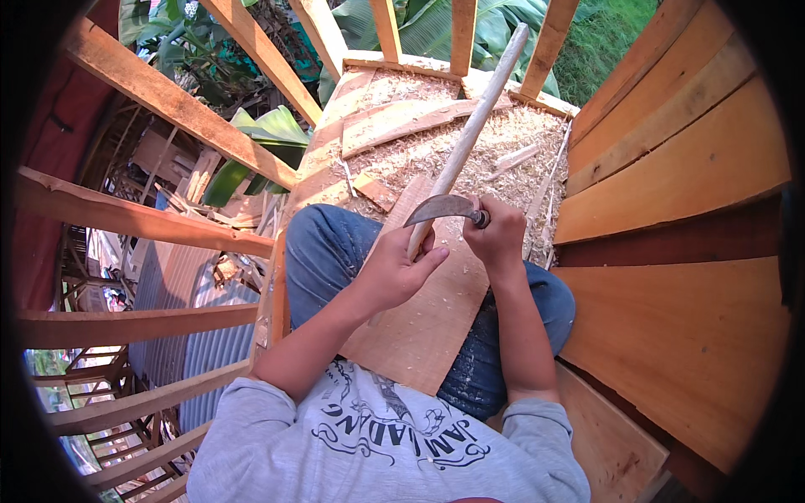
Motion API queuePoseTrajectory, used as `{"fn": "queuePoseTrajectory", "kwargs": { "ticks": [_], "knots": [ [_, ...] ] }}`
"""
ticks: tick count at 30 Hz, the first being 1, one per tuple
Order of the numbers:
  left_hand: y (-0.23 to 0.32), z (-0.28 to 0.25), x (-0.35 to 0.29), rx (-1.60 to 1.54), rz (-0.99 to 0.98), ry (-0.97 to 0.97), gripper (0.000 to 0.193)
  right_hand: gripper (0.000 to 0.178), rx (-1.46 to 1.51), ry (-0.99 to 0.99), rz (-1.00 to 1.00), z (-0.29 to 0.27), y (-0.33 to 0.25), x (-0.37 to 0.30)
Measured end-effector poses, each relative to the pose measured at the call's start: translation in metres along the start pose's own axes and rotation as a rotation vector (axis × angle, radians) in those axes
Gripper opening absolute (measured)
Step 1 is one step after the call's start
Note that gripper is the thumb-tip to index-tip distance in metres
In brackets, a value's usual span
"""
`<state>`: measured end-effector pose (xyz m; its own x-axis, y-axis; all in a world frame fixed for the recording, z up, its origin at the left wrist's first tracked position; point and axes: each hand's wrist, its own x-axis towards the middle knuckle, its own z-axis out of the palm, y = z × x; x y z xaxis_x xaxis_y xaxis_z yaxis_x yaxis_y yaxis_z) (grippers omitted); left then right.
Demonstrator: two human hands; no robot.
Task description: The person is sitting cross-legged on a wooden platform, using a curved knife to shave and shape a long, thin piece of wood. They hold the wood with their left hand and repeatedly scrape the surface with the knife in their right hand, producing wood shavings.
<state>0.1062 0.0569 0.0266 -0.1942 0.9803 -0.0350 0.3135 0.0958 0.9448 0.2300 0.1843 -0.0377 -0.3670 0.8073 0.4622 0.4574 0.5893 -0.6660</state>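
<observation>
from where i stand, i see a person sitting with bent knees, a pale wooden board (444,310) lying between the legs and reaching up close to the front of a grey shirt (377,444). the left hand (396,270) is closed around the lower end of a long, pale pole (482,126), the thumb stretched out toward the right. the pole slants up and away, leaning a little to the right, its far end up by the wooden slats (464,33) of the railing. the right hand (496,233) is wrapped around the handle of a curved knife (444,206) — the blade crosses over the pole just above the left hand, its tip pointing left; whether the edge is biting into the wood, i cannot tell. so both hands are full, one with the pole, one with the knife. blue jeans (327,251) dusted with pale specks show on either side of the board. beyond the knees the floor is thick with curled wood shavings (532,126), and a flat plank (402,126) lies among them, with a small orange-brown offcut (375,191) nearer the left knee. broad wooden panels (671,335) rise on the right — on the left, past the railing, there's a corrugated metal sheet (201,310) below, and big green leaves (402,29) stand outside ahead.
</observation>
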Motion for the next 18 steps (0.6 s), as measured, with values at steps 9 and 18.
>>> {"fn": "queuePoseTrajectory", "kwargs": {
  "ticks": [9,18],
  "knots": [
    [0.017,0.039,-0.025,-0.177,-0.077,-0.007,0.020,0.034,0.176,-0.044,0.578,-0.008,0.050,0.016],
    [0.011,0.007,-0.007,-0.596,-0.339,-0.022,0.027,0.031,0.147,0.026,0.359,-0.020,0.029,0.010]
  ]
}}
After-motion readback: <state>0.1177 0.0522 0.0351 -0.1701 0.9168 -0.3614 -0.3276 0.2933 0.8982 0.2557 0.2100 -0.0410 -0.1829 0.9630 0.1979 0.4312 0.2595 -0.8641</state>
